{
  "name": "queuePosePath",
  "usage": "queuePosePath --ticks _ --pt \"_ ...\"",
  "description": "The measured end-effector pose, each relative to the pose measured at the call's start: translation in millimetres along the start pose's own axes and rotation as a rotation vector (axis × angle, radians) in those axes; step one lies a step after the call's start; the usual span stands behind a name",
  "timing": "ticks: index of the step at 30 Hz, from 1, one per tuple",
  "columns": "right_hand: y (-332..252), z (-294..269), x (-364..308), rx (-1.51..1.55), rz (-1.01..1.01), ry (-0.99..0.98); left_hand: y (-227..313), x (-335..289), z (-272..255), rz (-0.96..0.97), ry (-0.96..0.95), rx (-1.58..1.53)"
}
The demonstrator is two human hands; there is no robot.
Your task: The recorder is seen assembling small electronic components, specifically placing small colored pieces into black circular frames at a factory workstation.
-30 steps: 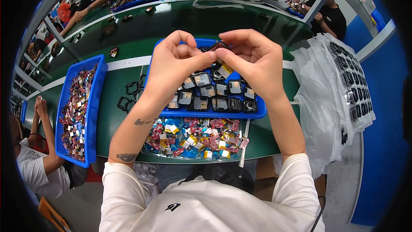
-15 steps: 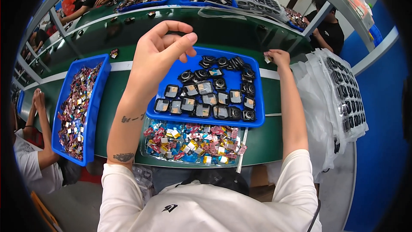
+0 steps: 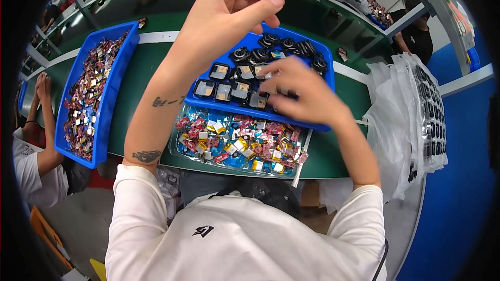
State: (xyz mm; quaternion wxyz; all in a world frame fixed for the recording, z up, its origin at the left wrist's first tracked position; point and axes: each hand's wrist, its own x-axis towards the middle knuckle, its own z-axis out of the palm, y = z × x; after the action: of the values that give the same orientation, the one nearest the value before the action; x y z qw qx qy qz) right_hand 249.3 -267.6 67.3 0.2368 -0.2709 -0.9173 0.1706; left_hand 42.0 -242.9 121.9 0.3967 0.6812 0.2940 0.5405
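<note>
My left hand (image 3: 234, 13) is raised over the far left part of a blue tray (image 3: 329, 80). Its fingers curl in against the thumb, and whatever they may hold is hidden. Blurred by motion, my right hand (image 3: 304, 91) is over the right half of that tray, fingers apart and tips close to the black watch cases. The cases lie in rows; a nearer one (image 3: 223, 92) shows a pale square inside, while farther ones (image 3: 240, 53) show a round dark face. My right hand hides some cases.
Nearest me, a clear tray (image 3: 177, 148) holds small red boards with white and yellow parts. A blue bin (image 3: 107, 140) of similar parts stands left. A small part (image 3: 342, 53) lies beyond the blue tray. Stacked blister trays (image 3: 429, 109) stand right; another person's hands (image 3: 42, 86) are far left.
My right hand has come back leftward from the far right to above the tray, and the small part it held now lies on the green surface. The view has shifted; my left hand stays raised.
</note>
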Motion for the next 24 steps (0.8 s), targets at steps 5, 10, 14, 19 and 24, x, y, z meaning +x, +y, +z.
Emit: queuePosePath --ticks 5,10,14,19,24 --pt "-30.6 38.8 -7.7 -0.371 -0.152 -0.182 3.7 -1.4 7.3 0.043 -0.044 0.023" --pt "-31.7 38.2 -5.1 -0.321 -0.192 -0.123 8.4 -5.2 7.8 0.073 -0.066 -0.001" --pt "-24.5 31.8 -9.9 -0.118 -0.059 0.010 9.6 -5.2 6.3 0.071 -0.101 -0.047" --pt "-33.9 32.3 -0.1 -0.258 -0.175 -0.108 11.0 -7.7 10.2 0.046 -0.157 0.008" --pt "-31.2 48.5 -3.2 -0.410 -0.186 -0.148 10.7 -8.6 11.0 0.080 -0.164 0.045"
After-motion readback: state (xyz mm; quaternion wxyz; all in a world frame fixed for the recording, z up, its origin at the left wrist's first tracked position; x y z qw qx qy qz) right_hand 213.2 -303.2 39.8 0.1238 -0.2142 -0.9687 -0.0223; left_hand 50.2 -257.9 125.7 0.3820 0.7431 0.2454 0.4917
